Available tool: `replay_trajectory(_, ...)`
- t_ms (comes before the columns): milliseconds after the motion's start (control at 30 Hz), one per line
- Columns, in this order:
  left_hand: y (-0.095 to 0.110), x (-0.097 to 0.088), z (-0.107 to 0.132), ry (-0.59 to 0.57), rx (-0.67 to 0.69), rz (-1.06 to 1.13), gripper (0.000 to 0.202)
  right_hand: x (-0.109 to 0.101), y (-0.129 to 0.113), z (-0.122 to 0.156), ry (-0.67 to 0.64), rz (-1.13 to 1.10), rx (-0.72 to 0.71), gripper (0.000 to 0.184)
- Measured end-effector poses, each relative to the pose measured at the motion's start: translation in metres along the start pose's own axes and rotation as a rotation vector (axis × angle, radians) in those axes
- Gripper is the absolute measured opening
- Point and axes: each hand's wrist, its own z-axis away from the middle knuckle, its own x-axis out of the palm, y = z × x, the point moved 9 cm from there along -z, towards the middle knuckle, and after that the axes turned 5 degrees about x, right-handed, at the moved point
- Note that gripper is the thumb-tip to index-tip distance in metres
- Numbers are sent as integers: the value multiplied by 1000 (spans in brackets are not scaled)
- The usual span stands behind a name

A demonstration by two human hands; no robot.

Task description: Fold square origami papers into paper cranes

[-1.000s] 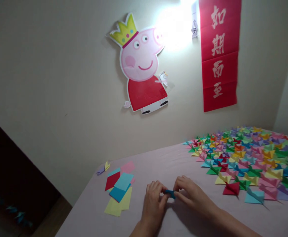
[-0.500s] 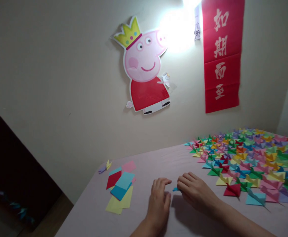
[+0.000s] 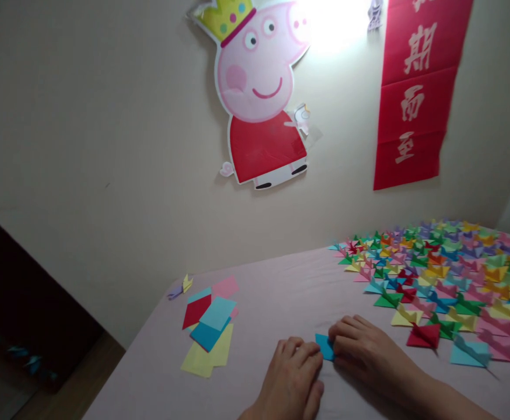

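A small folded piece of blue paper (image 3: 324, 346) lies on the cloth-covered tabletop between my hands. My right hand (image 3: 366, 350) has its fingers bent over the paper's right side and grips it there; they hide that part. On the other side, my left hand (image 3: 292, 370) rests with its fingertips at the paper's left edge. Its fingers are slightly curved and its thumb stands apart, with nothing visible between them. Whether the left fingertips press on the paper or only lie beside it, I cannot tell.
Loose coloured paper sheets (image 3: 211, 332) overlap on the left of the table. Beyond them sits a small purple and yellow folded paper piece (image 3: 180, 288). Rows of folded paper cranes (image 3: 447, 286) cover the right side. A pig cutout (image 3: 264, 105) and red banner (image 3: 416, 116) hang on the wall.
The blue paper, mostly hidden in my right hand before, now shows flat on the table. My left hand has moved right to its edge. The whole view has tilted slightly down.
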Motion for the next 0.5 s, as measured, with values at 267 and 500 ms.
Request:
replay_trajectory(267,4,12,0,-31,22,-92,28,-1,8,-6,-9,-223,185,14)
replay_trajectory(500,9,21,2,27,108,-305,22,10,25,-13,0,-288,275,13)
